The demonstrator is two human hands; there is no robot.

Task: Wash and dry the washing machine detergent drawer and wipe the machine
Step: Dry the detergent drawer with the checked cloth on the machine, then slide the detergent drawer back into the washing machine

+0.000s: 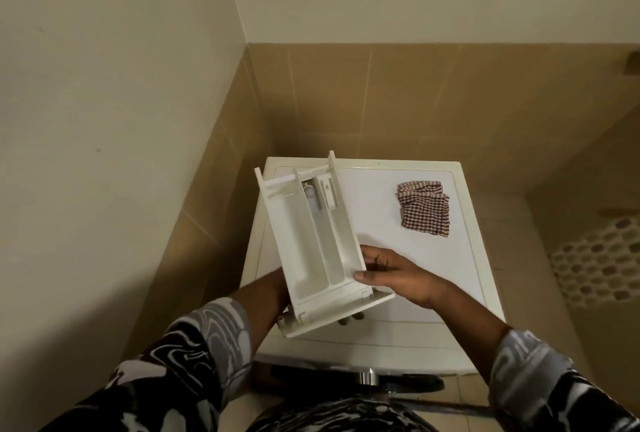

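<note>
The right hand (394, 275) pinches the side of the drawer (311, 241); the left hand (281, 291) curls under it, mostly hidden. A checked cloth (423, 207) lies on the washing machine (381, 223) behind

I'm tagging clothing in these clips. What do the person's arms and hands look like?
Long sleeves in a swirled black, grey and white print cover both arms: left sleeve, right sleeve. The left hand and right hand are bare, no gloves; no ring or watch shows.

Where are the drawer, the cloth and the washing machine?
drawer (302, 241): head view, floor of its long compartment.
cloth (424, 211): head view, middle of its folds.
washing machine (381, 220): head view, bare top panel.
</note>
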